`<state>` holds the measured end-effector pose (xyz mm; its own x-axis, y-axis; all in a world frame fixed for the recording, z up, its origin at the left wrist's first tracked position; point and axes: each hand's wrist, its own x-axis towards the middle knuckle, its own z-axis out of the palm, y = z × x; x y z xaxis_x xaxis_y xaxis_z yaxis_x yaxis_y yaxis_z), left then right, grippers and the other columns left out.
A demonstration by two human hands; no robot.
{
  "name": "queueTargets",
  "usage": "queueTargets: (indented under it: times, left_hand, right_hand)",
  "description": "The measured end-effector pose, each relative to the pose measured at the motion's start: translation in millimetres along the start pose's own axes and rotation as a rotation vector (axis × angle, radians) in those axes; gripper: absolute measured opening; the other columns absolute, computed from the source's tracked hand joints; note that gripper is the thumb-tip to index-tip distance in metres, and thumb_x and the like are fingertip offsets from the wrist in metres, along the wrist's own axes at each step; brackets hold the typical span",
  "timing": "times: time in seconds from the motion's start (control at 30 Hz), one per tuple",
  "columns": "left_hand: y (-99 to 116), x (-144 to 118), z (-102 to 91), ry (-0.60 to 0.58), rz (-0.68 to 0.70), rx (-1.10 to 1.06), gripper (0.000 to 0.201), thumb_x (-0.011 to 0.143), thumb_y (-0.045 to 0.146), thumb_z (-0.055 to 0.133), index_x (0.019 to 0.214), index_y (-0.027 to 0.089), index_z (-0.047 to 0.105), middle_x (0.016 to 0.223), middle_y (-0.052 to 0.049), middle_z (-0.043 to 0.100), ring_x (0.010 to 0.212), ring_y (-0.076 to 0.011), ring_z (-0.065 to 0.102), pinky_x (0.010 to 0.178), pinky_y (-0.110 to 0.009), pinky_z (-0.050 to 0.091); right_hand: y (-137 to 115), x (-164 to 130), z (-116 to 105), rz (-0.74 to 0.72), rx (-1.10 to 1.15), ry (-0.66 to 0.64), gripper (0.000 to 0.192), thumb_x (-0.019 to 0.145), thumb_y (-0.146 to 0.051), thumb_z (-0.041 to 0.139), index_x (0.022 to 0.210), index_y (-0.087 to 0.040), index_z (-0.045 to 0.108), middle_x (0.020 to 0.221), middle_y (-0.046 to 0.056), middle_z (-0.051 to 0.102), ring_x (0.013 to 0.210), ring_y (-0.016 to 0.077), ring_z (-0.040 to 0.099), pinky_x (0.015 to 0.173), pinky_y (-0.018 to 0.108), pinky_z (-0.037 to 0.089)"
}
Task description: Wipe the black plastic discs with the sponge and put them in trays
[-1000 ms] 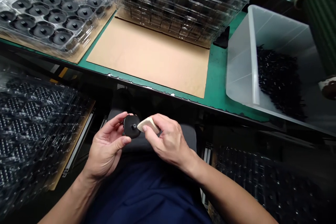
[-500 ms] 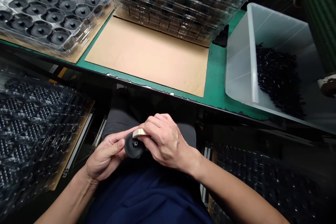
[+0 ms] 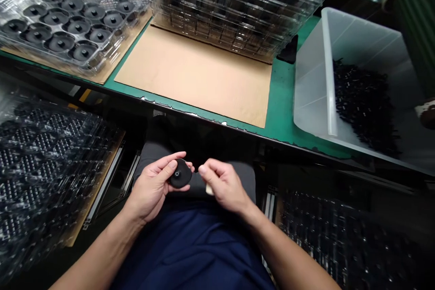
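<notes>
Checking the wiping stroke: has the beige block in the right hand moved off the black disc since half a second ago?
Yes. The right hand has drawn the beige block rightward off the black disc, judged against the table edge.

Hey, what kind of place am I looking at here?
Most likely a factory assembly bench: clear plastic trays of round black parts, a translucent bin of small black pieces, and a green work mat. The left hand holds one black disc.
</notes>
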<state>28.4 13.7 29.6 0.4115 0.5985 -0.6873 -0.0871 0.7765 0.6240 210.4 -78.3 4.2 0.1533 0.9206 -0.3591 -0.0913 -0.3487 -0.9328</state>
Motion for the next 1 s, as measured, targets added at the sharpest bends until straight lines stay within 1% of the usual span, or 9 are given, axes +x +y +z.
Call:
queueTargets:
  times: [0.13, 0.3, 0.37, 0.43, 0.5, 0.6, 0.67, 0.8, 1.0]
  left_hand:
    - [-5.8, -0.1, 8.6, -0.021, 0.059, -0.008, 0.067, 0.086, 0.033, 0.088, 0.147, 0.017, 0.064, 0.132, -0.019, 0.073, 0.111, -0.0282, 0.076, 0.093, -0.035, 0.067]
    - [-7.9, -7.0, 12.6, -0.107, 0.117, 0.193, 0.08, 0.082, 0.033, 0.092, 0.155, 0.026, 0.057, 0.142, -0.013, 0.068, 0.132, -0.0252, 0.066, 0.105, -0.024, 0.059]
    - [-9.4, -6.3, 15.1, -0.072, 0.156, 0.289, 0.077, 0.077, 0.032, 0.096, 0.146, 0.024, 0.064, 0.13, -0.01, 0.073, 0.122, -0.0214, 0.071, 0.098, -0.018, 0.06]
    - [-12.1, -4.2, 19.0, -0.018, 0.186, 0.356, 0.069, 0.072, 0.034, 0.098, 0.133, 0.02, 0.069, 0.11, -0.007, 0.076, 0.094, -0.0179, 0.076, 0.08, -0.019, 0.065]
    - [-15.1, -2.3, 23.8, 0.021, 0.211, 0.42, 0.066, 0.068, 0.038, 0.1, 0.122, 0.018, 0.069, 0.093, -0.002, 0.071, 0.066, -0.0144, 0.07, 0.058, -0.021, 0.063]
    - [-19.2, -1.6, 31.8, 0.038, 0.253, 0.517, 0.065, 0.066, 0.042, 0.099, 0.115, 0.017, 0.064, 0.086, 0.001, 0.064, 0.047, -0.0106, 0.06, 0.044, -0.021, 0.053]
    - [-21.5, -2.3, 37.3, 0.024, 0.26, 0.544, 0.064, 0.067, 0.043, 0.098, 0.113, 0.018, 0.06, 0.088, 0.002, 0.063, 0.045, -0.0101, 0.058, 0.041, -0.021, 0.049]
    - [-24.5, -3.8, 49.7, -0.028, 0.187, 0.467, 0.062, 0.07, 0.043, 0.096, 0.11, 0.021, 0.055, 0.085, 0.003, 0.061, 0.056, -0.0133, 0.061, 0.044, -0.024, 0.055]
    - [-26.3, -2.9, 68.4, -0.046, 0.027, 0.352, 0.064, 0.069, 0.042, 0.096, 0.111, 0.021, 0.054, 0.079, 0.002, 0.065, 0.062, -0.0166, 0.064, 0.052, -0.027, 0.059]
  right_hand:
    - [8.5, -6.9, 13.7, -0.018, -0.051, 0.072, 0.045, 0.106, -0.052, 0.055, 0.085, -0.016, 0.072, 0.061, -0.002, 0.053, 0.055, 0.0095, 0.044, 0.054, 0.023, 0.033]
    - [5.8, -5.3, 13.8, -0.031, -0.007, 0.11, 0.043, 0.104, -0.052, 0.057, 0.079, -0.017, 0.062, 0.064, -0.002, 0.053, 0.058, 0.0097, 0.045, 0.055, 0.022, 0.033]
    - [4.3, -7.2, 13.8, -0.066, 0.007, 0.114, 0.045, 0.105, -0.052, 0.055, 0.077, -0.017, 0.058, 0.065, -0.002, 0.051, 0.059, 0.0097, 0.045, 0.056, 0.022, 0.033]
    - [2.5, -10.9, 13.8, -0.129, 0.013, 0.134, 0.047, 0.108, -0.051, 0.051, 0.075, -0.017, 0.054, 0.066, -0.002, 0.051, 0.059, 0.0096, 0.044, 0.056, 0.023, 0.033]
    - [0.1, -15.4, 12.2, -0.209, 0.003, 0.164, 0.046, 0.11, -0.048, 0.049, 0.076, -0.018, 0.054, 0.068, -0.001, 0.052, 0.061, 0.0096, 0.046, 0.058, 0.023, 0.035]
    - [-3.3, -21.5, 5.9, -0.308, -0.031, 0.193, 0.042, 0.112, -0.043, 0.048, 0.08, -0.018, 0.059, 0.071, -0.001, 0.056, 0.063, 0.0098, 0.051, 0.063, 0.023, 0.038]
    - [-4.5, -24.5, 0.5, -0.336, -0.042, 0.201, 0.038, 0.112, -0.041, 0.05, 0.083, -0.018, 0.062, 0.071, -0.001, 0.059, 0.064, 0.0096, 0.054, 0.064, 0.022, 0.039]
    - [-3.8, -28.7, -8.6, -0.293, -0.006, 0.211, 0.028, 0.107, -0.036, 0.057, 0.086, -0.018, 0.065, 0.069, -0.001, 0.063, 0.06, 0.0093, 0.056, 0.06, 0.021, 0.04]
    - [1.7, -32.9, -14.2, -0.18, 0.18, 0.151, 0.033, 0.107, -0.041, 0.054, 0.087, -0.017, 0.065, 0.065, 0.0, 0.067, 0.054, 0.0112, 0.064, 0.052, 0.018, 0.044]
